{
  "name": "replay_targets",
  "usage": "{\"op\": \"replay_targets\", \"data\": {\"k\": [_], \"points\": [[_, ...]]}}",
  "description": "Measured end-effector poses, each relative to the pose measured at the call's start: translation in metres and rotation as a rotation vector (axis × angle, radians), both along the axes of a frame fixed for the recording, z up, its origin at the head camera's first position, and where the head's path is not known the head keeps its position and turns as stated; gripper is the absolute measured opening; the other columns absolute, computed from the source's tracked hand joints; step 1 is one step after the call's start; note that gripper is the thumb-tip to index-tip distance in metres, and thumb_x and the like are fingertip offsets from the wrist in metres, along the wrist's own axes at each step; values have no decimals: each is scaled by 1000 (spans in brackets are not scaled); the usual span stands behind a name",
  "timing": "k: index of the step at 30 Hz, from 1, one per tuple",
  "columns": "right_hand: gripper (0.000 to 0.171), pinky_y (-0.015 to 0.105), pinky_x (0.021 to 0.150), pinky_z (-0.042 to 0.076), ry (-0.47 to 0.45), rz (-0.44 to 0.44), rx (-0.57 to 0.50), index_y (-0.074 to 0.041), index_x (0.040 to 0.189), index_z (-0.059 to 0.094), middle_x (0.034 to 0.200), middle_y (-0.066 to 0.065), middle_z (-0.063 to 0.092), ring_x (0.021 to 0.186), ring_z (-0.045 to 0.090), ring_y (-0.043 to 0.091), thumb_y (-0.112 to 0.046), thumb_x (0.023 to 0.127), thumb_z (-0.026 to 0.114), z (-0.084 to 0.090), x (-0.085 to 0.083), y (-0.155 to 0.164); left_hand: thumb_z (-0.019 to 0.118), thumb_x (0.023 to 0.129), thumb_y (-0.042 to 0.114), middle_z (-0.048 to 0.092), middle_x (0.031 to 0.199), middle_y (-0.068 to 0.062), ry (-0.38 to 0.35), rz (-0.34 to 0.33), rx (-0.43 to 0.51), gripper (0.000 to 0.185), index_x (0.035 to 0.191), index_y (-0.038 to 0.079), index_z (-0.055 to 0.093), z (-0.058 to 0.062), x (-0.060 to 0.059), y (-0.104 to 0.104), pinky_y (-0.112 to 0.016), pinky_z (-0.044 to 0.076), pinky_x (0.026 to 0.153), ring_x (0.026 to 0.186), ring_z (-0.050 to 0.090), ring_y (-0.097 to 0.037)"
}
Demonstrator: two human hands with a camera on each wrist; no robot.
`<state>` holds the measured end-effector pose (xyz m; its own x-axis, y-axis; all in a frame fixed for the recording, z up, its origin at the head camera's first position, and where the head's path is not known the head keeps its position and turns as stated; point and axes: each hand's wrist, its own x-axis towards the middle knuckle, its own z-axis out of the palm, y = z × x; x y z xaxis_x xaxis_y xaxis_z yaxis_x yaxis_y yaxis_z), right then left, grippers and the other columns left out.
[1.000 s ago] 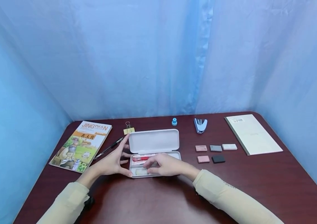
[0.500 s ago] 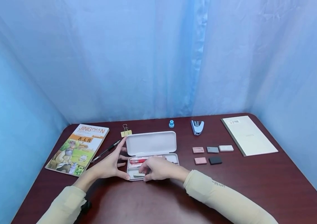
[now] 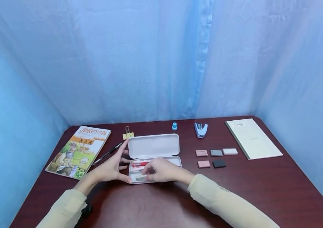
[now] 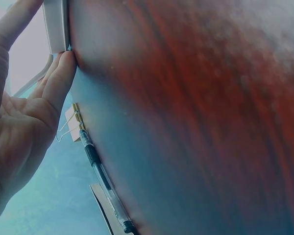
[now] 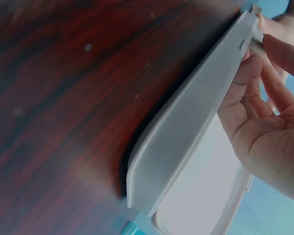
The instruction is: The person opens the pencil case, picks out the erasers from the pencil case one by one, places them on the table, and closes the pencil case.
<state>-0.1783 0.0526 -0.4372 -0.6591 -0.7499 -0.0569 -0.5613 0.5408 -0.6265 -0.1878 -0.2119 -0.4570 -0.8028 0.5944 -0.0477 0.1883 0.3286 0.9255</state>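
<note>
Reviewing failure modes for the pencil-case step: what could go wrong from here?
1. The lid stands open right behind the right hand; a bump could swing it down on the fingers.
2. The left hand only braces the pencil case with spread fingers, so it may slide.
3. The eraser is small and partly hidden; the grip could slip.

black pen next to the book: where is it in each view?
Head: black pen lies left of centre, between book and pencil case.
Left wrist: bottom left, below the binder clip.
Right wrist: not in view.
Shared landmark: the white pencil case.
</note>
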Motion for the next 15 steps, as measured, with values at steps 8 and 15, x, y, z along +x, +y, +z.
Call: {"op": "replay_targets", "data": {"k": [8,15], "points": [[10,21,55,52,-175,-4,-120,-10,99,77,74,-8,66,56,57,5,-9,91,72,10,-4,2,97,68,11,30,146,-20,5,-2,4,146,161,37,-13,-2,0,0,-51,49,103,129,52,-39],[15,33,54,60,-427,-71,-184,-12,108,76,82,7,71,65,68,18,-17,96,70,23,-4,16,97,67,9,32,145,-19,-4,1,12,147,161,40,-12,-1,-1,1,-50,49,103,131,52,-38]]}}
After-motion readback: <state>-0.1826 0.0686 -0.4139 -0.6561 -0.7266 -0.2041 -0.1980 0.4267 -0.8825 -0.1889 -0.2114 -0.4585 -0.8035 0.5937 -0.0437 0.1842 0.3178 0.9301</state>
